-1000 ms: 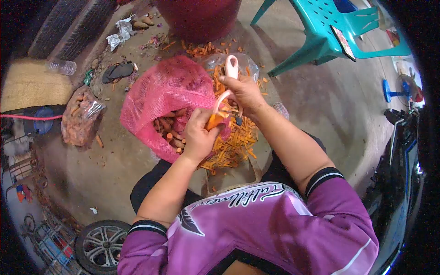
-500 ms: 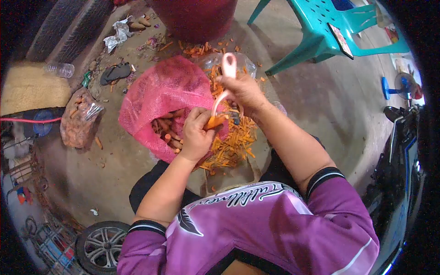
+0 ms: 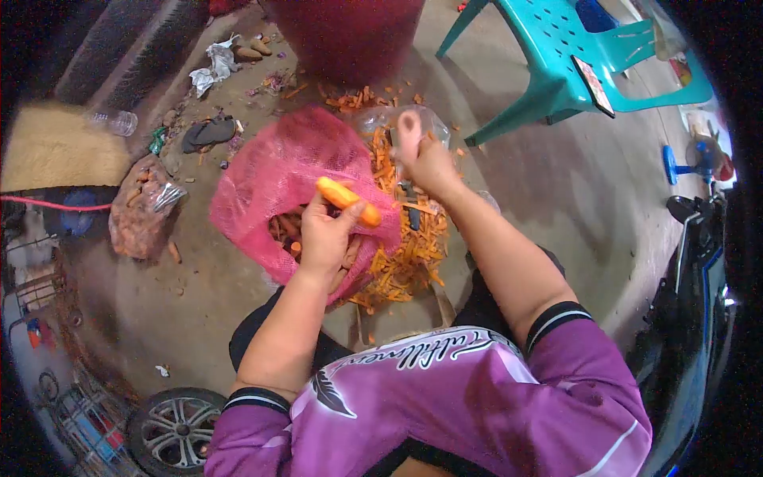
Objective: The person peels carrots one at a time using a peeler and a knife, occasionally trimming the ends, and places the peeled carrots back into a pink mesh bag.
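Note:
My left hand (image 3: 324, 238) grips a bright orange peeled carrot (image 3: 338, 193) between thumb and fingers, above the mouth of a pink mesh sack (image 3: 286, 163). Unpeeled carrots (image 3: 296, 249) show inside that sack. In my right hand (image 3: 435, 171) is a pale pink peeler (image 3: 408, 137), its handle pointing up and blurred; the blade end is hard to make out. The peeler is apart from the carrot. Under my right hand lies a heap of orange peelings (image 3: 409, 262), with a small dark object (image 3: 413, 216) among them.
A dark red tub (image 3: 346, 40) stands ahead, with a green plastic chair (image 3: 548, 71) holding a phone-like slab (image 3: 593, 83) to its right. At left are a bag of carrots (image 3: 143, 215), a slipper (image 3: 208, 133) and a woven sack (image 3: 67, 151). A wheel (image 3: 179, 429) lies lower left.
The peeler has left the carrot, and my right hand has moved slightly up and away. My left hand has shifted left and turned the carrot, which now shows along its length.

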### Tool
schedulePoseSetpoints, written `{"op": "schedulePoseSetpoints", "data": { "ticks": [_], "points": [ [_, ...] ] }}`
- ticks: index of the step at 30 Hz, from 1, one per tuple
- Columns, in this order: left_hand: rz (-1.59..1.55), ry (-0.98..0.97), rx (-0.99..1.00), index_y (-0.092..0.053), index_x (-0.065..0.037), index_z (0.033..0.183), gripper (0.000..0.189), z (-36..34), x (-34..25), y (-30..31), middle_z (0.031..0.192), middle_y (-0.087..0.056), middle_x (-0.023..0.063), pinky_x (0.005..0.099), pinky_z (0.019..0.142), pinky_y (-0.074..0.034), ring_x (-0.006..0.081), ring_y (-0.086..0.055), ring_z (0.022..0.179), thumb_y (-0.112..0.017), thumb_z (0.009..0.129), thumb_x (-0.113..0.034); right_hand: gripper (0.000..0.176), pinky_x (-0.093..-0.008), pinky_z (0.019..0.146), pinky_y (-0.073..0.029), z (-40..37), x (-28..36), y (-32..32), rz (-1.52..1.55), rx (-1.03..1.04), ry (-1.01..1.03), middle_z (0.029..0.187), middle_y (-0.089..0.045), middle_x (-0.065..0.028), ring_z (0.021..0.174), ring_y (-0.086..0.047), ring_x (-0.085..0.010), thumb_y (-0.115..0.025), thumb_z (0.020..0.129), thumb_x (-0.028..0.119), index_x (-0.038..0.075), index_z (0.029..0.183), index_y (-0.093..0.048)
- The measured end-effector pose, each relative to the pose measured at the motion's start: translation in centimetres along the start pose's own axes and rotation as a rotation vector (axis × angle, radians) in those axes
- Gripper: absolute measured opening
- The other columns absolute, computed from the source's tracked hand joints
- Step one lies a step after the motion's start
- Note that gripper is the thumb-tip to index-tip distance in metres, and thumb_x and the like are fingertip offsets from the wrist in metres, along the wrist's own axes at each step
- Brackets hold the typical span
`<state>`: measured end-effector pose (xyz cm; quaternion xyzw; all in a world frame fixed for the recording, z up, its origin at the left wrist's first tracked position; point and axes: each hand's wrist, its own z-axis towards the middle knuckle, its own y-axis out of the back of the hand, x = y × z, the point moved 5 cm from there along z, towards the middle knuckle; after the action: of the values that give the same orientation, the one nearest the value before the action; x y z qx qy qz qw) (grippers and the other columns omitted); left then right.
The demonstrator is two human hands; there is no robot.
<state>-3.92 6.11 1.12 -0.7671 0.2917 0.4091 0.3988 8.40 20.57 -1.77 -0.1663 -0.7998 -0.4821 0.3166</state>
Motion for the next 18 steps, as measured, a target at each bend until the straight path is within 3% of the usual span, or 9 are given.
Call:
{"op": "schedulePoseSetpoints", "data": {
  "ticks": [2, 4, 7, 10, 12, 14, 16, 18],
  "points": [
    [-0.043, -0.043, -0.009, -0.047, -0.007, 0.100, 0.027, 1.0, 0.3, 1.7, 0.090, -0.053, 0.0041, 0.0273, 0.073, -0.044, 0.0136, -0.052, 0.083, -0.058, 0.076, -0.001, 0.048, -0.0361, 0.062, -0.046, -0.3, -0.9, -3.2, -0.062, 0.239, 0.095, 0.071, -0.060, -0.0192, 0.066, -0.060, -0.0266, -0.061, 0.071, 0.040, -0.006, 0.084, -0.057],
    [-0.194, 0.002, 0.000, -0.045, -0.008, 0.102, 0.028, 1.0, 0.1, 1.9, 0.093, -0.053, 0.0043, 0.0294, 0.074, -0.044, 0.0151, -0.052, 0.088, -0.058, 0.077, -0.005, 0.050, -0.0391, 0.071, -0.044, -1.3, 0.5, -3.2, -0.072, 0.372, 0.028, 0.083, -0.060, -0.0212, 0.079, -0.058, -0.0346, -0.059, 0.068, 0.047, 0.000, 0.082, -0.061],
    [-0.317, 0.138, 0.005, -0.045, -0.009, 0.102, 0.026, 0.7, 0.7, 2.5, 0.094, -0.053, 0.0039, 0.0313, 0.069, -0.046, 0.0159, -0.052, 0.089, -0.057, 0.079, -0.013, 0.046, -0.0385, 0.070, -0.045, 2.4, -5.5, -4.8, -0.026, 0.165, -0.135, 0.085, -0.060, -0.0207, 0.079, -0.058, -0.0345, -0.060, 0.068, 0.044, 0.001, 0.083, -0.062],
    [-0.288, 0.220, -0.026, -0.048, -0.008, 0.100, 0.024, 0.6, 0.6, 3.8, 0.094, -0.054, 0.0046, 0.0283, 0.065, -0.047, 0.0162, -0.053, 0.087, -0.058, 0.079, -0.016, 0.047, -0.0390, 0.071, -0.044, 2.4, -7.5, -4.4, -0.341, -0.007, -0.147, 0.086, -0.059, -0.0216, 0.080, -0.057, -0.0351, -0.057, 0.071, 0.045, 0.000, 0.085, -0.061],
    [-0.304, 0.259, -0.072, -0.050, -0.008, 0.094, 0.019, 0.7, 0.8, 5.1, 0.091, -0.055, 0.0043, 0.0257, 0.061, -0.047, 0.0160, -0.055, 0.082, -0.058, 0.079, -0.017, 0.052, -0.0368, 0.063, -0.047, 2.1, -9.1, -5.9, -0.531, 0.042, -0.005, 0.077, -0.060, -0.0193, 0.070, -0.060, -0.0309, -0.058, 0.070, 0.047, -0.003, 0.084, -0.059],
    [-0.373, 0.311, -0.145, -0.053, -0.008, 0.086, 0.012, 0.9, 1.2, 6.9, 0.084, -0.057, 0.0031, 0.0232, 0.056, -0.047, 0.0152, -0.057, 0.074, -0.058, 0.079, -0.016, 0.053, -0.0364, 0.060, -0.048, 3.7, -11.1, -8.6, -0.447, 0.129, -0.051, 0.074, -0.060, -0.0193, 0.067, -0.060, -0.0299, -0.058, 0.070, 0.047, -0.005, 0.082, -0.059],
    [-0.439, 0.304, -0.195, -0.053, -0.009, 0.088, 0.014, 0.8, 0.9, 7.7, 0.084, -0.057, 0.0034, 0.0228, 0.056, -0.047, 0.0145, -0.057, 0.072, -0.059, 0.079, -0.018, 0.049, -0.0379, 0.065, -0.048, 5.8, -14.6, -12.1, -0.094, 0.254, -0.306, 0.078, -0.060, -0.0215, 0.073, -0.060, -0.0321, -0.056, 0.072, 0.044, -0.004, 0.082, -0.060],
    [-0.515, 0.302, -0.231, -0.053, -0.009, 0.090, 0.018, 0.7, 0.7, 8.4, 0.084, -0.057, 0.0040, 0.0235, 0.057, -0.046, 0.0141, -0.056, 0.071, -0.059, 0.078, -0.020, 0.044, -0.0388, 0.065, -0.048, 8.6, -20.1, -15.6, -0.104, 0.260, -0.297, 0.080, -0.059, -0.0225, 0.074, -0.059, -0.0348, -0.057, 0.070, 0.040, -0.004, 0.078, -0.060]
  ]
}}
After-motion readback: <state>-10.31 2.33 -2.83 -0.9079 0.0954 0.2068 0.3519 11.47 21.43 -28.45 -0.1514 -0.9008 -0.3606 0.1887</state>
